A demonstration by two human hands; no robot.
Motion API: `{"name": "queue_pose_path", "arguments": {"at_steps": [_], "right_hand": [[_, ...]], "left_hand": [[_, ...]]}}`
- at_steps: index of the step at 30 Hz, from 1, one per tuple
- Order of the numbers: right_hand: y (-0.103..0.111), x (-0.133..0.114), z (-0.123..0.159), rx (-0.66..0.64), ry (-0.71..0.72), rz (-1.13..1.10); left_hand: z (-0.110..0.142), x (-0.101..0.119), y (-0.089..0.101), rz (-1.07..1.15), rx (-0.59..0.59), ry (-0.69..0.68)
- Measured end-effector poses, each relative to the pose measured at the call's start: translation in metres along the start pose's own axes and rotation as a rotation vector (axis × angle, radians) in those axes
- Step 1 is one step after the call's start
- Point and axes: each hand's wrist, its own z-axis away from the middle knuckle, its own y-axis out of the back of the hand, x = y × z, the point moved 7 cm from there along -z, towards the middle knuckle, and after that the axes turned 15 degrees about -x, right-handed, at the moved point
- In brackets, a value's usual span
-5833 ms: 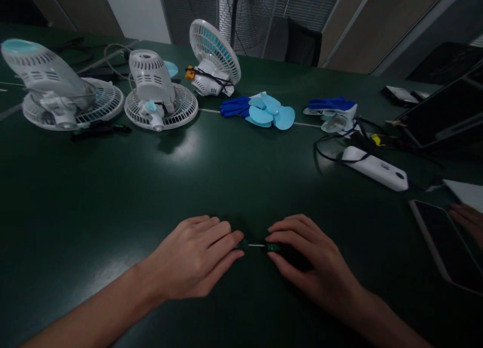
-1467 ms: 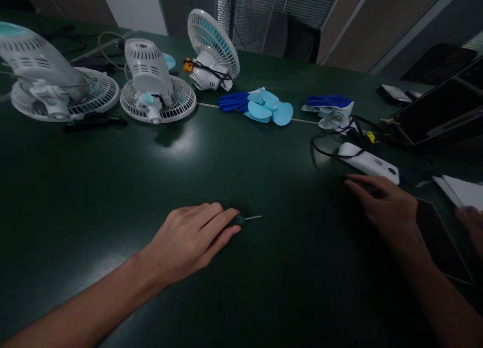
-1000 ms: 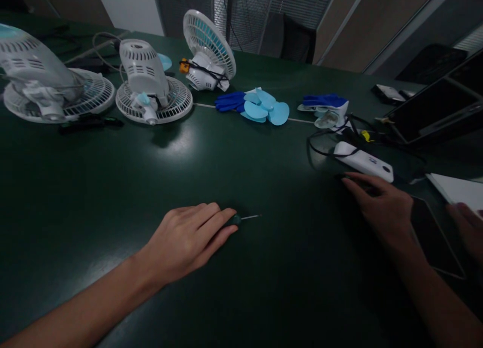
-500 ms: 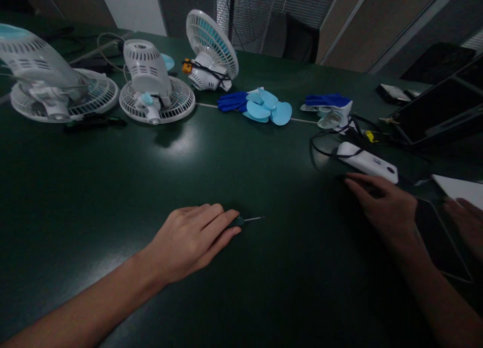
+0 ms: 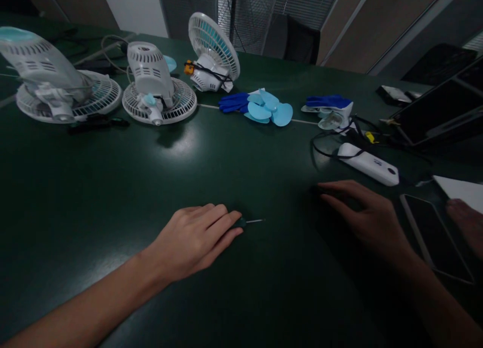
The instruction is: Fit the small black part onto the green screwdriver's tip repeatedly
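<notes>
My left hand [image 5: 199, 240] rests on the dark green table [image 5: 158, 182], its fingers closed round a small screwdriver. The dark handle of that screwdriver [image 5: 240, 222] shows past my fingertips, and its thin metal shaft points right. At the right, my right hand [image 5: 362, 214] is low over the table with thumb and forefinger pinched together. A small dark thing shows at those fingertips, too dim to make out. Just right of this hand lies a phone [image 5: 437, 237], and beyond it a white power bank-like device [image 5: 369, 164] with a black cable.
Two fans [image 5: 98, 99] [image 5: 181, 104] lie face down at the back left; another fan [image 5: 215, 51] stands tilted. A light blue fan blade [image 5: 269, 108] sits by blue-and-white gloves [image 5: 233, 102]. More gloves [image 5: 328, 104] lie right, near a dark screen [image 5: 445, 104]. Another person's hand [image 5: 468, 222] is at the right edge.
My right hand has moved left, away from the white device, uncovering more of the phone. My left hand and the screwdriver have stayed in place. The view has shifted slightly.
</notes>
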Motion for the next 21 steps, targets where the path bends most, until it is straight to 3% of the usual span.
{"name": "queue_pose_path", "arguments": {"at_steps": [5, 8, 12, 21], "right_hand": [[-0.047, -0.082, 0.008, -0.224, 0.163, -0.104], [-0.069, -0.106, 0.013, -0.253, 0.242, -0.154], [-0.08, -0.108, 0.014, -0.255, 0.294, -0.155], [-0.081, -0.105, 0.014, -0.281, 0.304, -0.163]], "left_hand": [[0.002, 0.002, 0.002, 0.059, 0.003, -0.016], [0.004, 0.004, 0.003, 0.106, -0.009, -0.046], [0.003, 0.004, 0.002, 0.123, -0.041, -0.05], [0.0, 0.003, 0.001, 0.129, -0.048, -0.049]]}}
